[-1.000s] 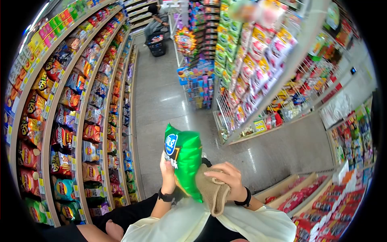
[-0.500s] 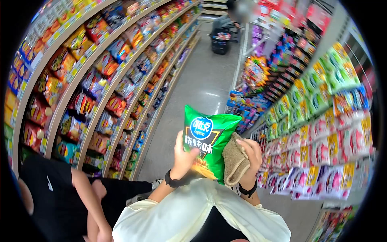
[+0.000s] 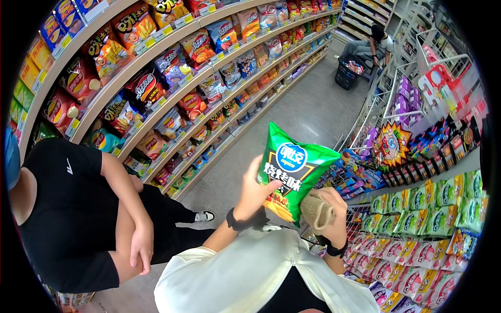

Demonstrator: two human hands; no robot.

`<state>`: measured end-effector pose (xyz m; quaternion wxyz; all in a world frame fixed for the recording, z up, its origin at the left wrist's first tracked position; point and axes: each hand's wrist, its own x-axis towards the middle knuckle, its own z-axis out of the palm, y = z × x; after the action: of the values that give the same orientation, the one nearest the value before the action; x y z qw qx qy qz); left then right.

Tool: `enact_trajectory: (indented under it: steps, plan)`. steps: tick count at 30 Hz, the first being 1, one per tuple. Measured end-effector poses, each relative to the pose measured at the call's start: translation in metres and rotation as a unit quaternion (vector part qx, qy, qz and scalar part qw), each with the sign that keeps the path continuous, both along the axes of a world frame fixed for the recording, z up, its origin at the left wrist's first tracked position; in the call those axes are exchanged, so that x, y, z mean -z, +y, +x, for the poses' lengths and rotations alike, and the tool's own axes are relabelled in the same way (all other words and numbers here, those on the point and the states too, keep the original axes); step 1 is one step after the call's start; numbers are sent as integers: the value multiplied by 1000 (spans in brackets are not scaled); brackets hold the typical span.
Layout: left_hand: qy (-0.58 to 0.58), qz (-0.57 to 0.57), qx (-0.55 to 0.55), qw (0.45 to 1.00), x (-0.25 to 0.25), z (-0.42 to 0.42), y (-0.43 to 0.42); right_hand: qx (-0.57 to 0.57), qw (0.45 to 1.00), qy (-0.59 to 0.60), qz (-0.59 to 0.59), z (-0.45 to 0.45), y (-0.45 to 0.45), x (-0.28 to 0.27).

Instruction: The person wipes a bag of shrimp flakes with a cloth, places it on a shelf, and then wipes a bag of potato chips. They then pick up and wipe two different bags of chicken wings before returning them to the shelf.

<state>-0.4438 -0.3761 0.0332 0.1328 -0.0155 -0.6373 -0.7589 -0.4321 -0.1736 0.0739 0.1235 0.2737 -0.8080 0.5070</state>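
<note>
A green bag of chips with a blue round logo is held up in front of my chest, tilted slightly. My left hand grips its left side, thumb across the front. In my right hand is a folded brown cloth, its fingers wrapped round it, pressed close to the bag's lower right side. Both wrists wear dark bands.
Shelves of snack bags curve along the left. A person in black stands close by on my left. Down the aisle another person sits by a black basket. Hanging packets line the right.
My view has turned left, so more of the left shelves and the person in black shows. The bag stays in my left hand; the cloth in my right now looks more bunched.
</note>
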Motion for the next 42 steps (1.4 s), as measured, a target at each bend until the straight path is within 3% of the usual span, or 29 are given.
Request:
enact_trajectory:
  steps: [9, 15, 17, 19, 21, 26, 30, 32, 34, 36, 38, 42]
  plan:
    - [-51, -34, 47, 997, -6, -15, 23, -56, 987, -127, -75, -17, 41, 10]
    - [-17, -36, 22, 999, 10, -21, 39, -95, 973, -185, -102, -18, 65, 23]
    - [-13, -61, 11, 998, 11, -22, 44, -95, 977, -170, -85, -20, 77, 38]
    - [22, -167, -37, 985, 10, -24, 49, -148, 958, -205, -137, -22, 85, 46]
    - [31, -190, -45, 980, 4, -24, 55, -163, 923, -264, -229, -21, 89, 56]
    - [76, -248, -48, 965, 1, -31, 64, -99, 929, -303, -191, -34, 77, 48]
    - [74, -259, -69, 960, 0, -53, 57, -146, 930, -304, -146, -65, 78, 52]
    - [67, -260, -75, 961, -7, -66, 53, -157, 923, -302, -181, -84, 70, 52]
    - [6, -253, -30, 967, -14, -80, 47, -139, 923, -300, -195, -102, 60, 50]
    - [23, -274, -31, 961, -18, -110, 40, -128, 925, -296, -200, -137, 57, 53]
    - [34, -298, -31, 953, -20, -130, 33, -146, 892, -335, -265, -165, 67, 74]
    - [56, -308, 115, 943, -24, -157, 13, -178, 833, -369, -371, -223, 45, 90]
